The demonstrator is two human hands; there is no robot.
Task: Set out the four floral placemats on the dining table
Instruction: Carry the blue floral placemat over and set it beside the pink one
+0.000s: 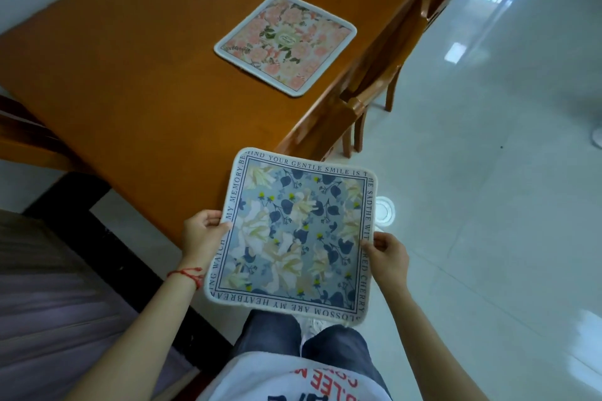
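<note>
I hold a blue floral placemat (293,234) with a cream border and printed lettering, flat in the air just off the near corner of the orange dining table (130,75). My left hand (203,234) grips its left edge and my right hand (387,257) grips its right edge. A pink floral placemat (285,42) lies flat on the table near the right edge, farther away. No other placemats are in view.
Two wooden chairs (374,91) are pushed in along the table's right side. Glossy pale floor tiles (488,205) spread to the right. A small round white fitting (384,210) sits in the floor beside the mat. A dark bench or sofa (49,286) is at my left.
</note>
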